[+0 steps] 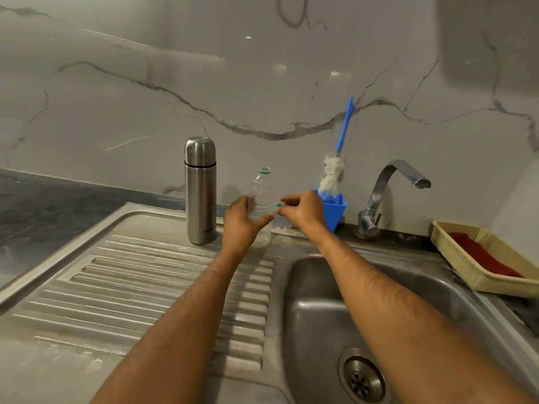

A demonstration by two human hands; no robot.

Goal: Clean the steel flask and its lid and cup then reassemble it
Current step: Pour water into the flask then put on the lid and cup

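Note:
The steel flask [200,190] stands upright at the back of the ribbed draining board, with its cup on top. Just right of it stands a clear plastic bottle [262,196] with an uncapped mouth and a green neck ring. My left hand [242,221] grips the bottle's middle. My right hand [302,208] pinches a small green cap [279,205] beside the bottle. A bottle brush [335,167] with a blue handle and white bristles leans in a blue holder [334,211] against the wall.
The steel sink basin [318,304] with its drain lies below my right arm. A chrome tap [388,193] rises behind it. A cream basket [481,258] holding a red cloth sits at the right. The marble wall is close behind everything.

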